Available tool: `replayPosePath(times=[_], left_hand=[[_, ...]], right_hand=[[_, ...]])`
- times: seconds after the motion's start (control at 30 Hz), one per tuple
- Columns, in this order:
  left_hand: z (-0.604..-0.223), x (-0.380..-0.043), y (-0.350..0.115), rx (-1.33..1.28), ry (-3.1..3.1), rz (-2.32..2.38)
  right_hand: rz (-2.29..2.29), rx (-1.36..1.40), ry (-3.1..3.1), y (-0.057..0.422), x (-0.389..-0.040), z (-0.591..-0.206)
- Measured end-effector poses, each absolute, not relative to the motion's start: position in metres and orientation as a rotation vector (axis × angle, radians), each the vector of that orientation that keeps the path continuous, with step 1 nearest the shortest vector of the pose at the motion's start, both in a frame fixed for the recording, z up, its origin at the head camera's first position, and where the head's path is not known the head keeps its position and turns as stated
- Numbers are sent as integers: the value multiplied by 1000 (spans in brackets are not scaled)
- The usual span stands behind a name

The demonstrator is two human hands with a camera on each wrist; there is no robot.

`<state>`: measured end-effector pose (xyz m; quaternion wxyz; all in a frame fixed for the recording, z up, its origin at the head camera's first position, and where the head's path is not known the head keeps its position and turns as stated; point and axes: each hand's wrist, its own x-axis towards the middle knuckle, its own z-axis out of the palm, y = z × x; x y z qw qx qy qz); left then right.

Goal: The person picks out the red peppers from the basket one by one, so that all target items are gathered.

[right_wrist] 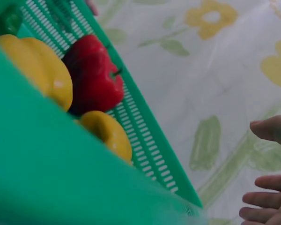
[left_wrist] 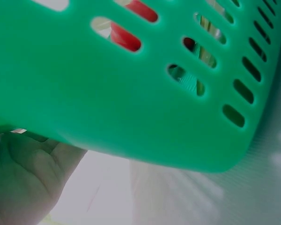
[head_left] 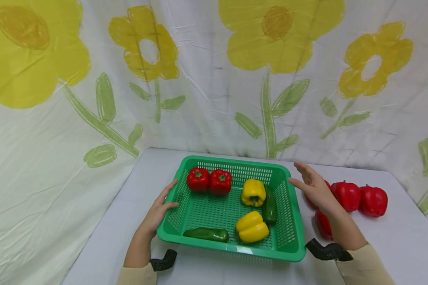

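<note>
A green plastic basket point(head_left: 228, 248) with slotted walls sits on the white table. Inside are two red bell peppers point(head_left: 220, 182), two yellow bell peppers point(head_left: 252, 227) and two long green peppers point(head_left: 206, 234). My left hand point(head_left: 157, 213) holds the basket's left rim, thumb over its top; in the left wrist view the palm lies by the rim and the fingertips are hidden. Beside the right rim my right hand point(head_left: 315, 189) is raised with fingers spread and straight, holding nothing. The right wrist view shows that hand's fingers point(right_wrist: 267, 199) apart from the basket.
Several red bell peppers point(head_left: 373, 200) lie on the table right of the basket, partly hidden behind my right forearm. A white cloth point(head_left: 207, 118) with yellow flowers hangs behind the table and along its left side. Black straps point(head_left: 164, 260) circle both wrists.
</note>
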<state>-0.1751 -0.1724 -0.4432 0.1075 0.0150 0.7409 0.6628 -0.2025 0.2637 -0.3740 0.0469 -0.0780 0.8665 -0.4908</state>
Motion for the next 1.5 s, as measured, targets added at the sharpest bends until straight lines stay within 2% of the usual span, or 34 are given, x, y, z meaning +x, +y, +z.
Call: replayPosePath(times=[0.3, 0.63, 1.5], left_hand=[[-442, -175, -172, 44, 2186, 1945], [-441, -175, -172, 49, 2176, 1941], [-441, -174, -172, 32, 2172, 1943]], right_hand=[[-1399, -433, 2567, 233, -228, -364], [-1305, -579, 2446, 193, -248, -370], [-1038, -590, 2445, 127, -273, -401]])
